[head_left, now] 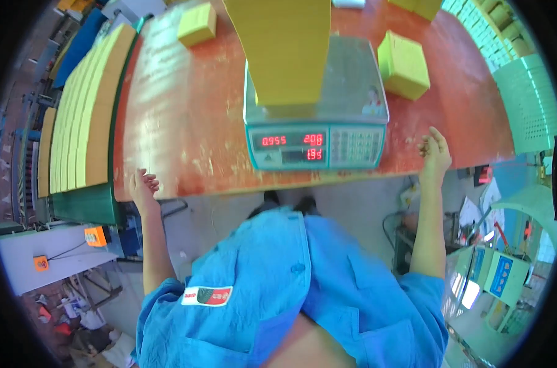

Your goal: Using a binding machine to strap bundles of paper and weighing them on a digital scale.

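Note:
A digital weighing scale (317, 147) with a metal plate and a lit red display stands on the red-topped table in front of me. On its plate rests a tall yellow block or stack (284, 55), which runs past the top of the view. My left hand (144, 185) hovers by the table's front edge, left of the scale, with loosely bent fingers and nothing in it. To the right of the scale, my right hand (435, 151) is raised over the table edge, fingers partly bent and apart, also holding nothing. Neither hand touches the scale or the yellow block.
Smaller yellow blocks lie on the red table (186, 135): one at the far left (197, 24), another right of the scale (403, 65). A long row of yellow stacks (91, 116) lines the left side on a green surface. Machinery with an orange switch box (95, 237) stands lower left.

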